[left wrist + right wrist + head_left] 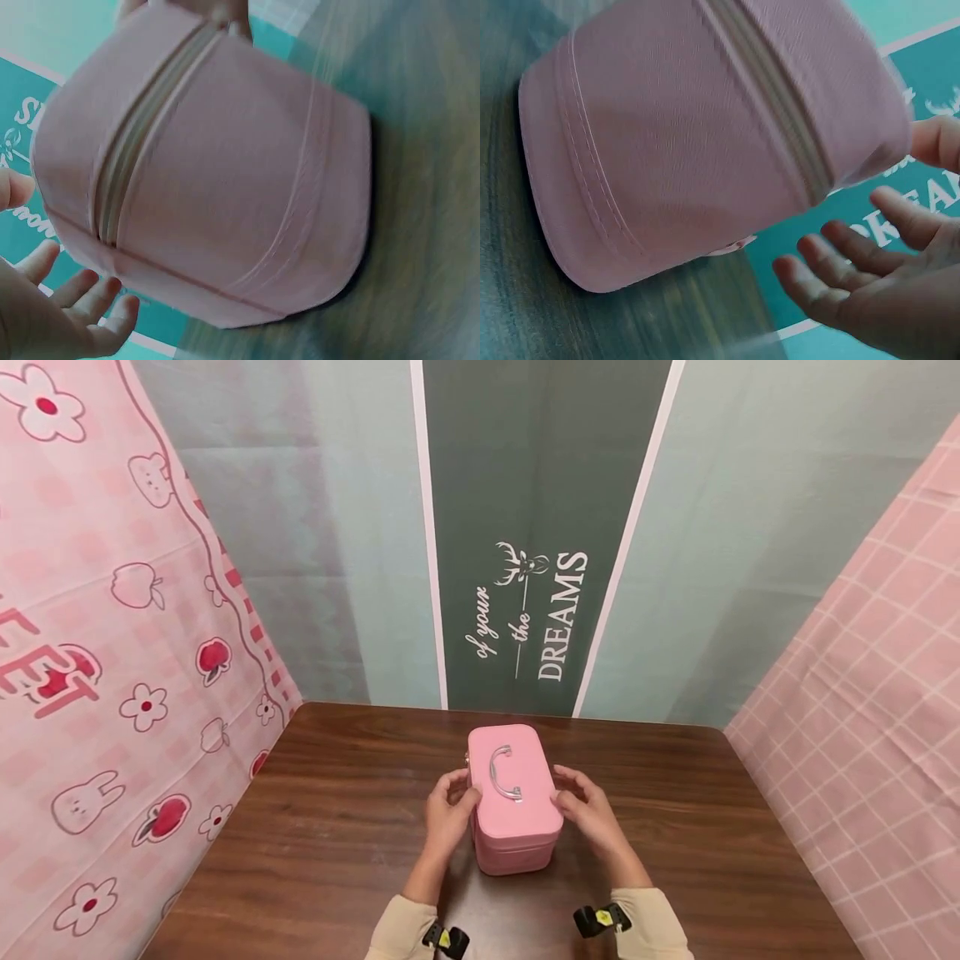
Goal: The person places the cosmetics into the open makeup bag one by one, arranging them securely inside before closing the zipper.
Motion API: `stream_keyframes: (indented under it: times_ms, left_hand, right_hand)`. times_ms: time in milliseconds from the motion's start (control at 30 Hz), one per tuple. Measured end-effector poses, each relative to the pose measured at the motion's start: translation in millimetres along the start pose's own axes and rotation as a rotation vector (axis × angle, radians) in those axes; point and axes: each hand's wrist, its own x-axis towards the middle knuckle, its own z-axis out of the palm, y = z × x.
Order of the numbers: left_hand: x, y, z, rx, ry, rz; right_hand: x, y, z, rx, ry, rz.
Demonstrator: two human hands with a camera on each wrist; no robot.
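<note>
A pink vanity case (517, 793) stands upright on the table, its lid closed and a silver handle (502, 772) on top. A zipper (142, 135) runs round the case below the lid. At the case's left side is my left hand (448, 814), its thumb at the lid's edge. My right hand (592, 814) is at the opposite side, thumb likewise by the lid's edge. In the left wrist view, the loosely bent fingers (97, 307) lie beside the case. The right wrist view shows spread fingers (840, 259) apart from the case wall.
The case rests on a dark wooden table (337, 827). Behind it hangs a green curtain (547, 485) with white lettering. Pink patterned cloth (135, 652) borders the left side, and pink checked cloth (870, 693) the right. Each wrist wears a black strap (600, 920).
</note>
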Motion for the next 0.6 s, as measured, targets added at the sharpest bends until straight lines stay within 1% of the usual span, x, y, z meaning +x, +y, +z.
stream_keyframes:
  times_ms: [100,167,233,333,533,600]
  left_hand:
    - [-14.0,1.9,0.8,-0.028,-0.003,-0.036]
    - [-22.3,2.2,2.1,-0.046,-0.016,-0.030]
    - [-27.6,1.2,3.3,-0.070,-0.032,-0.017]
    - [-30.4,-1.2,4.0,-0.102,-0.050,-0.004]
    - [-31.2,-0.7,1.6,-0.108,-0.053,-0.039]
    - [-31.0,1.9,-0.5,-0.121,-0.062,-0.059]
  right_hand:
    - [10.0,4.3,1.0,0.067,-0.027,-0.003]
    - [14.0,7.6,2.2,0.120,-0.037,0.009]
    - [15.7,10.2,3.9,0.160,-0.037,0.029]
    - [15.0,12.8,6.3,0.177,-0.024,0.052]
    - [11.8,10.9,10.7,0.177,-0.018,0.053]
    - [9.6,10.2,12.8,0.178,-0.017,0.045]
